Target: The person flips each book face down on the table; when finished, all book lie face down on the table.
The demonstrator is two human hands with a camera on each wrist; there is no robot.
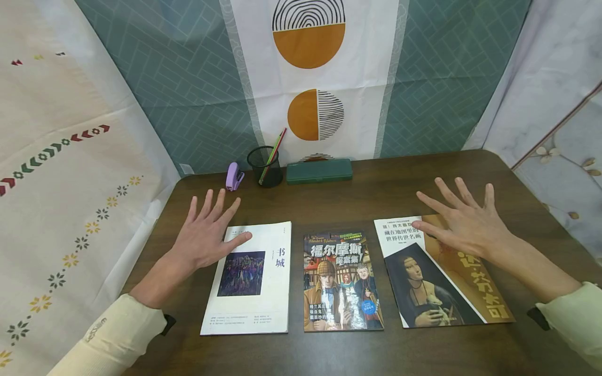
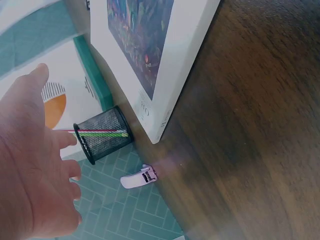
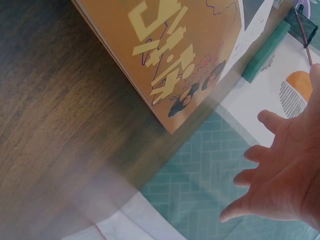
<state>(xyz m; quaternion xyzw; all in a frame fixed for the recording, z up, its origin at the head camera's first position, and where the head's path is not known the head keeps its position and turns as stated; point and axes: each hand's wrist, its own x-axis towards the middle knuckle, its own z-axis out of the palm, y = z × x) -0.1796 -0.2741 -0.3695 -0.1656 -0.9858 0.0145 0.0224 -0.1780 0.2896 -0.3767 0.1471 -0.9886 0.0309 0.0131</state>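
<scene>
My left hand (image 1: 204,235) is spread above the upper left corner of a white magazine (image 1: 277,277) with a dark picture on its cover. Held over the upper part of a brown and white art book (image 1: 423,292) is my right hand (image 1: 470,224), its fingers also spread and holding nothing. Part of that book's cover is hidden behind the right hand. Between the two lies a comic-style book (image 1: 343,287) with a detective in a cap on the cover. In the wrist views the left palm (image 2: 30,165) and the right palm (image 3: 290,170) hold nothing.
Along the back of the dark wooden table (image 1: 338,355) stand a purple stapler (image 1: 233,176), a black mesh pen holder (image 1: 270,175) with pencils (image 1: 275,149), and a green pencil case (image 1: 320,171). Patterned cloths (image 1: 423,78) hang behind and beside the table.
</scene>
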